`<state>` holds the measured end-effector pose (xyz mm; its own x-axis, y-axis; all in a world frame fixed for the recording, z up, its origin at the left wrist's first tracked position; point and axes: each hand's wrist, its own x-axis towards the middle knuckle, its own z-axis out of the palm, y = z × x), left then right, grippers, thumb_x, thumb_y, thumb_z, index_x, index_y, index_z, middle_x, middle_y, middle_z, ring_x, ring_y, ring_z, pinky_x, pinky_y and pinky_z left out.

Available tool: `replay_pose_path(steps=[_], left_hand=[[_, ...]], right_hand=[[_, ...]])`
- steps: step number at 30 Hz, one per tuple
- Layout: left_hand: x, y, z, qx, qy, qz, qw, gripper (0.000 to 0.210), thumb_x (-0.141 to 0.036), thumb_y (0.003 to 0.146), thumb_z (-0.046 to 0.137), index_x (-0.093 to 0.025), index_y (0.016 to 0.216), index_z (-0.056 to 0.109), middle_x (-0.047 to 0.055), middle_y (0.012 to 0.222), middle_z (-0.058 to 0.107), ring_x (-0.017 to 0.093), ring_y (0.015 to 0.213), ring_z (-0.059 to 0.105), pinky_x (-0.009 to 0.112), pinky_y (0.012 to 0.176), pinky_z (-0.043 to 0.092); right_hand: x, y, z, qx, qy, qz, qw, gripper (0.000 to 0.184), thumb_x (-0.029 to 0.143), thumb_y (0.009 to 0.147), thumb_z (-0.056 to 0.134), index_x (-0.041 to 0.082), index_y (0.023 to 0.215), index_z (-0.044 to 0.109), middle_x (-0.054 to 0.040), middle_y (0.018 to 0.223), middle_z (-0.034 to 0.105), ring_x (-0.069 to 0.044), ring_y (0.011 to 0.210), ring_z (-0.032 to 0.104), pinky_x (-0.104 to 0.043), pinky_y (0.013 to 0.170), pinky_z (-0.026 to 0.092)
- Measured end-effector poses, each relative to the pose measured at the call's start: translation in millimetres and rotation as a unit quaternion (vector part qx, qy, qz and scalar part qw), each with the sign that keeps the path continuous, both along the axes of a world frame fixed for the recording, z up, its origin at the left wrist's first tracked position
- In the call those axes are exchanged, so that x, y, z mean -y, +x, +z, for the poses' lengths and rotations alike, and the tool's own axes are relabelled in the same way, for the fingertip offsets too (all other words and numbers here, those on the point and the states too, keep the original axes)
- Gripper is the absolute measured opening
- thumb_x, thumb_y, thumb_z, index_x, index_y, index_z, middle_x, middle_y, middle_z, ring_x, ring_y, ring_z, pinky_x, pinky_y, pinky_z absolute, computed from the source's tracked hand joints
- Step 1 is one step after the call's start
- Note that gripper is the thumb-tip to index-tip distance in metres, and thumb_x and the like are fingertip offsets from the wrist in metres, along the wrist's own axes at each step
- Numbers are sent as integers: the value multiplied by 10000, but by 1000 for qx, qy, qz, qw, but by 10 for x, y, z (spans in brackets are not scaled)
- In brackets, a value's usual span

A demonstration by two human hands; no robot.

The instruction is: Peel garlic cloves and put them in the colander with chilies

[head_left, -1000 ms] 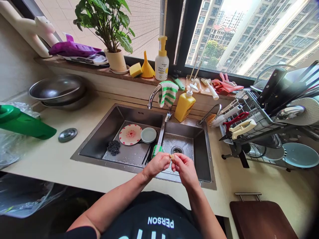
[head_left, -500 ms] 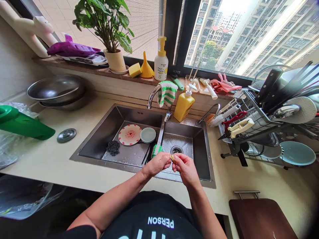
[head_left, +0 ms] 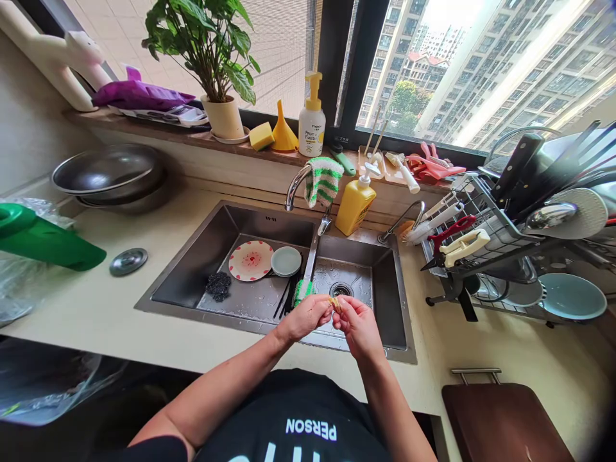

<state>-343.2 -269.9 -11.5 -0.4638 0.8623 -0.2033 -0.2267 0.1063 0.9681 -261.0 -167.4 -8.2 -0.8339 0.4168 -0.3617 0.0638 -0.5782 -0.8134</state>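
Observation:
Over the front of the double sink (head_left: 192, 316), my left hand (head_left: 308, 316) and my right hand (head_left: 355, 321) meet with fingertips pinched. Between them is a small yellowish piece (head_left: 333, 301), too small to name for sure, gripped from both sides. Just behind my left hand, a green-and-white cloth (head_left: 303, 291) hangs at the divider. The left basin holds a plate with red spots (head_left: 251, 260), a small pale bowl (head_left: 285, 261), a black scouring pad (head_left: 219, 286) and dark chopsticks (head_left: 282, 299). A drain (head_left: 341, 290) lies beyond my hands in the right basin.
A faucet (head_left: 292, 187) draped with a striped cloth (head_left: 324, 181) rises behind the basins, beside a yellow bottle (head_left: 355, 205). The dish rack (head_left: 481, 212) crowds the right side. A wok (head_left: 108, 170) and a green container (head_left: 48, 237) stand left; a brown board (head_left: 500, 420) lies front right.
The yellowish piece shows slightly more between my fingertips, and my fingers have shifted a little on it. Both hands stay in nearly the same place.

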Motion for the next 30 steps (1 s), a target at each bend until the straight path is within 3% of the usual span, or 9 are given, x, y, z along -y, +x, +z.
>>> replay_pose_path(steps=[5,11,15,20,22,26,30], left_hand=[[2,-1,48,-66,7,1,998,298,-338,855,372,-165,620,432,-33,562,438,86,520,354,224,527,303],[-2,15,21,-114,-14,30,993,269,-321,822,400,-164,606,434,-45,550,397,84,510,308,220,501,269],[-6,12,-32,-94,-23,74,993,257,-304,781,396,-180,556,379,-54,505,345,80,478,268,220,464,235],[-16,4,-18,-29,1,79,996,271,-285,768,369,-182,517,382,-51,449,351,78,439,281,223,451,237],[-22,4,-1,-14,11,79,997,257,-258,749,365,-177,508,403,-44,440,375,79,434,313,221,456,256],[-29,0,48,-26,5,75,997,237,-231,719,390,-176,488,396,-37,434,421,75,424,337,216,456,264],[-28,-12,95,-68,0,42,997,247,-223,734,380,-158,515,474,-20,465,481,86,459,400,216,478,295]], right_hand=[[13,14,6,-1,87,-24,996,316,430,674,727,130,748,660,3,561,588,-92,481,502,-201,430,411],[45,30,-38,0,171,-14,985,321,449,756,650,130,786,654,22,519,531,-83,450,437,-204,414,359],[56,32,-20,-6,220,-1,975,290,431,794,612,144,816,642,36,512,492,-80,437,402,-212,417,338],[-21,44,34,-75,288,74,952,286,357,820,602,219,1070,618,-10,777,561,-93,515,475,-249,500,422],[-47,46,30,-87,280,87,952,214,347,826,597,220,994,637,-14,789,550,-100,537,494,-258,522,436],[-45,55,6,-103,160,78,979,170,352,818,610,241,943,578,9,778,532,-99,559,505,-241,509,441],[-28,73,7,-114,175,122,970,225,329,820,616,247,1024,566,4,814,532,-105,590,528,-263,567,475]])
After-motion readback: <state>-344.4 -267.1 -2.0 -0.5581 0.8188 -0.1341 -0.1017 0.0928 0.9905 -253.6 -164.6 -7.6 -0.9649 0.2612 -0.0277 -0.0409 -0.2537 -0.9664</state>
